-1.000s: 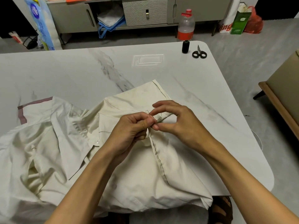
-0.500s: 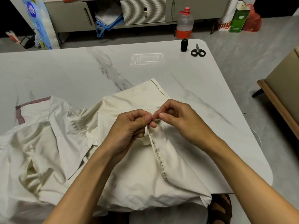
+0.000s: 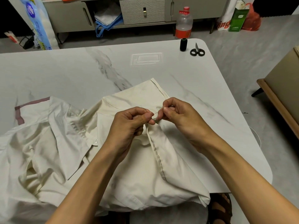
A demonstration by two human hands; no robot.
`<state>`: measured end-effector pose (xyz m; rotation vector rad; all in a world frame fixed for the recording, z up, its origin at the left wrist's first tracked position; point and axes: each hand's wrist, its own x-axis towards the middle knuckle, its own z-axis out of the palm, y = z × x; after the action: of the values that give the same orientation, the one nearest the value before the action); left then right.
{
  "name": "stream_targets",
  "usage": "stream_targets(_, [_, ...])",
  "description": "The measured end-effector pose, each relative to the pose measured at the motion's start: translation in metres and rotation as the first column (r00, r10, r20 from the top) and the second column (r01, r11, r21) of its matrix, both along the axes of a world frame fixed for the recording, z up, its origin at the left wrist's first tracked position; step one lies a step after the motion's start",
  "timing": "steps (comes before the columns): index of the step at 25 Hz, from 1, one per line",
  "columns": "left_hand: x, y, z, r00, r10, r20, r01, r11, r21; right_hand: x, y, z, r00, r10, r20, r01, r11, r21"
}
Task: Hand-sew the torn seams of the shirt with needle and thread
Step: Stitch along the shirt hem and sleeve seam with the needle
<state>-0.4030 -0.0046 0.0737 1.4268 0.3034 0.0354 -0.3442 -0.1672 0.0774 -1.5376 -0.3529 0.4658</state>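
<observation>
Head view. I am looking down at a cream shirt (image 3: 137, 175) lying crumpled across the near half of a white marble-look table (image 3: 64, 70), its near edge hanging over the table's near rim.

The left hand (image 3: 129, 125) is curling its fingers and pinching a fold of the shirt between thumb and forefinger, at the far end of a seam (image 3: 157, 156) showing a line of dark stitches.

The right hand (image 3: 182, 117) is sitting just right of it, fingers bunched together, thumb and forefinger pinching a fine dark thread (image 3: 156, 112) that is running across the small gap to the left hand's fingertips. I cannot tell whether a needle is inside that pinch; it is too small to make out.

A black spool (image 3: 183, 44) and black-handled scissors (image 3: 197, 51) are standing just beside each other at the far right corner of the table, well apart from the hands.

A plastic bottle (image 3: 184, 23) is standing on the floor beyond that corner, in front of a grey cabinet (image 3: 68, 15).
</observation>
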Motion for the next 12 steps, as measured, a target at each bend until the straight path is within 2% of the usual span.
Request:
stream_targets(2, [0.001,0.000,-0.001,1.000,0.006,-0.003,-0.006,1.000,0.005,-0.001,0.000,0.002,0.998,0.013,-0.061,-0.009,0.998,0.065])
stream_targets(6, [0.001,0.003,-0.004,1.000,0.025,-0.014,-0.025,1.000,-0.008,0.000,-0.004,0.014,0.945,0.081,-0.317,0.032,0.942,0.334])
stream_targets(8, [0.002,0.003,-0.004,0.999,0.040,-0.022,-0.040,0.999,-0.018,0.000,-0.008,0.017,0.941,0.082,-0.329,0.049,0.928,0.370])
stream_targets(12, [0.003,0.002,-0.004,0.997,0.059,-0.046,-0.058,0.998,0.023,0.000,-0.013,0.020,0.969,0.009,-0.247,0.082,0.931,0.356])
